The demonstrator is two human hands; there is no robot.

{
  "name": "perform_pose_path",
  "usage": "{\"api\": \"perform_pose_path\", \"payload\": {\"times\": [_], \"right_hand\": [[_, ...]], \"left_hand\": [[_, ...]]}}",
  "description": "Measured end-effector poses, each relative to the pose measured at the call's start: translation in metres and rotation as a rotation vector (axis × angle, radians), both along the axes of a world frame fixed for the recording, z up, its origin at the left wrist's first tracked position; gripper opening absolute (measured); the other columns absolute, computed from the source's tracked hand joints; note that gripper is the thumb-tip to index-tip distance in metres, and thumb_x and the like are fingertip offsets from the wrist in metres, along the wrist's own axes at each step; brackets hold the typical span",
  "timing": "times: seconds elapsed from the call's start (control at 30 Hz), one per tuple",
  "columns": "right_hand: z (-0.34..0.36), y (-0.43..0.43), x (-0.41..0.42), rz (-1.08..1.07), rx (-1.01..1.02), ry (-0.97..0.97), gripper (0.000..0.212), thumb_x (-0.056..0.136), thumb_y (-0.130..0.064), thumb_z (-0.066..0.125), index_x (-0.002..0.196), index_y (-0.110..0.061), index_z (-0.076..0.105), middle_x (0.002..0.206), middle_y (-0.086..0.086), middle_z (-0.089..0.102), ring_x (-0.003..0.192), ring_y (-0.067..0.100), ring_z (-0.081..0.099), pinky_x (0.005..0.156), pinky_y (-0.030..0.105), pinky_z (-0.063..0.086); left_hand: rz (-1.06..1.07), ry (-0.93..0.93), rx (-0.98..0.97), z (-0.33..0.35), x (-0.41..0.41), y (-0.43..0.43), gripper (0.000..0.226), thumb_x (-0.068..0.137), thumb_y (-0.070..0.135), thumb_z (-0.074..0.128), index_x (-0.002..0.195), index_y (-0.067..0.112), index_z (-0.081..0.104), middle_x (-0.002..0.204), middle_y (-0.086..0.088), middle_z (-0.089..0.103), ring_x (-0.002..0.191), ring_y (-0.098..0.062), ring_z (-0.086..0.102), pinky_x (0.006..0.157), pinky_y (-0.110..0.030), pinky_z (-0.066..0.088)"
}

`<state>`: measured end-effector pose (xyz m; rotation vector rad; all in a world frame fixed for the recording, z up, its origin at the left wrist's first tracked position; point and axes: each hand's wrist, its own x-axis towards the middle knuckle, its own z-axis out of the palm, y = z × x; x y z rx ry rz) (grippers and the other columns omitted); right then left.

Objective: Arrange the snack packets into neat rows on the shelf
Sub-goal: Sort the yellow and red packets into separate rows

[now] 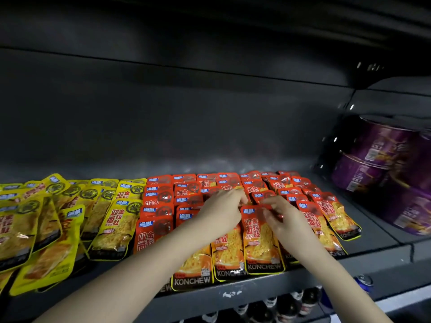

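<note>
Orange snack packets (161, 201) lie in overlapping rows across the middle of the grey shelf (256, 287). Yellow packets (70, 217) lie in looser, tilted rows to their left. My left hand (221, 213) rests over the orange rows, fingers curled at the top edge of a packet under it. My right hand (279, 217) pinches the top of one orange packet (261, 243) that lies lengthwise at the front of its row. Both forearms reach in from below and hide parts of the front packets.
Purple bowl-shaped tubs (382, 164) are stacked at the right end of the shelf. Dark bottles (286, 306) and a blue can (363, 282) stand on the level below. The dark back wall lies behind a bare strip of shelf (163, 166).
</note>
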<state>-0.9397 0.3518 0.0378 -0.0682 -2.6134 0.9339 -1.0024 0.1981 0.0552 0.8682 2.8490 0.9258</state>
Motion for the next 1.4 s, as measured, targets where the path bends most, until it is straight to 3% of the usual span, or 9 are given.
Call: {"api": "perform_pose_path", "payload": {"times": [0.1, 0.23, 0.5, 0.67, 0.93, 1.0, 1.1, 1.27, 1.4], "right_hand": [[-0.002, 0.000, -0.005, 0.002, 0.149, -0.013, 0.020, 0.091, -0.007, 0.054, 0.107, -0.013, 0.065, 0.109, -0.001, 0.063, 0.103, 0.013, 0.056, 0.085, 0.015, 0.039], [0.002, -0.002, -0.009, -0.002, 0.196, -0.090, 0.022, 0.092, -0.011, 0.052, 0.111, -0.015, 0.062, 0.112, 0.000, 0.060, 0.104, 0.015, 0.056, 0.089, 0.026, 0.046], [0.006, -0.002, -0.029, -0.007, 0.196, -0.201, 0.026, 0.092, -0.004, 0.049, 0.112, -0.014, 0.063, 0.113, 0.002, 0.061, 0.095, 0.011, 0.059, 0.070, 0.008, 0.040], [0.010, -0.002, -0.040, -0.006, 0.113, -0.187, 0.025, 0.092, 0.000, 0.048, 0.104, -0.012, 0.067, 0.106, 0.003, 0.066, 0.098, 0.013, 0.059, 0.077, 0.016, 0.044], [0.006, -0.009, -0.058, -0.035, 0.057, -0.049, 0.024, 0.088, 0.003, 0.049, 0.096, -0.011, 0.066, 0.087, -0.003, 0.061, 0.080, 0.008, 0.056, 0.061, 0.007, 0.038], [0.005, -0.009, -0.060, -0.030, 0.064, -0.039, 0.023, 0.088, 0.003, 0.051, 0.098, -0.010, 0.067, 0.089, -0.002, 0.062, 0.081, 0.007, 0.055, 0.063, 0.006, 0.039], [0.006, -0.007, -0.060, -0.027, 0.026, -0.030, 0.019, 0.087, 0.001, 0.057, 0.099, -0.010, 0.066, 0.094, 0.002, 0.064, 0.087, 0.010, 0.058, 0.073, 0.016, 0.044], [0.008, 0.001, -0.052, -0.004, -0.078, -0.030, 0.017, 0.084, 0.002, 0.062, 0.093, -0.012, 0.064, 0.086, -0.002, 0.063, 0.087, 0.013, 0.060, 0.078, 0.020, 0.047], [0.008, 0.003, -0.046, 0.043, -0.150, -0.050, 0.030, 0.081, 0.012, 0.058, 0.088, -0.017, 0.060, 0.080, -0.009, 0.061, 0.082, 0.011, 0.061, 0.072, 0.012, 0.045]], "left_hand": [[0.010, 0.022, -0.046, -0.005, -0.005, -0.001, 0.039, 0.090, -0.004, 0.042, 0.117, 0.019, 0.059, 0.123, -0.002, 0.059, 0.117, -0.021, 0.049, 0.096, -0.036, 0.043], [-0.003, 0.091, -0.098, -0.008, -0.006, 0.001, 0.031, 0.094, 0.004, 0.045, 0.117, 0.018, 0.060, 0.122, -0.002, 0.057, 0.117, -0.022, 0.046, 0.096, -0.034, 0.040], [0.004, 0.084, -0.163, -0.011, -0.008, 0.005, 0.034, 0.093, 0.002, 0.042, 0.119, 0.017, 0.059, 0.113, -0.003, 0.065, 0.115, -0.026, 0.042, 0.092, -0.037, 0.041], [0.034, 0.071, -0.106, -0.011, -0.013, 0.004, 0.033, 0.094, 0.004, 0.043, 0.117, 0.017, 0.063, 0.113, -0.003, 0.066, 0.117, -0.024, 0.044, 0.094, -0.037, 0.043], [0.126, 0.147, -0.079, -0.010, -0.020, 0.000, 0.035, 0.091, 0.001, 0.043, 0.113, 0.018, 0.065, 0.112, -0.006, 0.067, 0.119, -0.027, 0.045, 0.099, -0.038, 0.041], [0.129, 0.152, -0.077, -0.011, -0.021, -0.001, 0.035, 0.091, 0.001, 0.044, 0.112, 0.019, 0.065, 0.111, -0.004, 0.067, 0.117, -0.025, 0.046, 0.096, -0.037, 0.041], [0.122, 0.151, -0.066, -0.011, -0.021, -0.001, 0.035, 0.092, 0.001, 0.045, 0.113, 0.021, 0.064, 0.109, -0.002, 0.068, 0.114, -0.023, 0.046, 0.093, -0.036, 0.042], [0.106, 0.210, -0.066, -0.007, -0.020, -0.001, 0.036, 0.091, 0.002, 0.044, 0.115, 0.021, 0.063, 0.117, -0.003, 0.064, 0.115, -0.024, 0.044, 0.097, -0.036, 0.040], [0.038, 0.233, -0.062, -0.003, -0.012, 0.000, 0.036, 0.091, 0.004, 0.041, 0.114, 0.019, 0.065, 0.118, -0.002, 0.063, 0.114, -0.023, 0.043, 0.098, -0.035, 0.038]]}}
